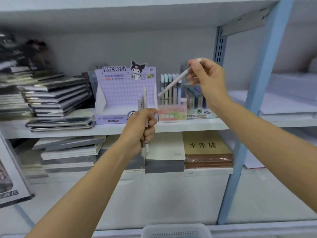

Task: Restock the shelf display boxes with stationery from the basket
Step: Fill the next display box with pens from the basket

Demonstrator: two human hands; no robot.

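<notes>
Mid-restock, placing step; left hand (pixel 142 127) clamped round spare pens (pixel 145 97) before Kuromi box (pixel 123 86); right hand (pixel 207 79) fingertips pinched single pen (pixel 172 83), slanted above pastel pen box (pixel 172 114); next probably: stand pen upright, find free slot; basket (pixel 171 226) below.

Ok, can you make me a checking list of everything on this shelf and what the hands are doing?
Surface: white shelf board, carrying display boxes and stacks.
Job's things: purple display box looks nearly empty inside; pen box beside it holds upright pens; white basket at the bottom edge.
Clutter: notebook stacks left of the boxes, blurred.
Hands: left hand grips a bundle of pens upright; right hand pinches a single pen, tilted, above the pen box.
Cables: nothing seen.
Surroundings: blue post on the right; paper stacks on the shelf below.
</notes>
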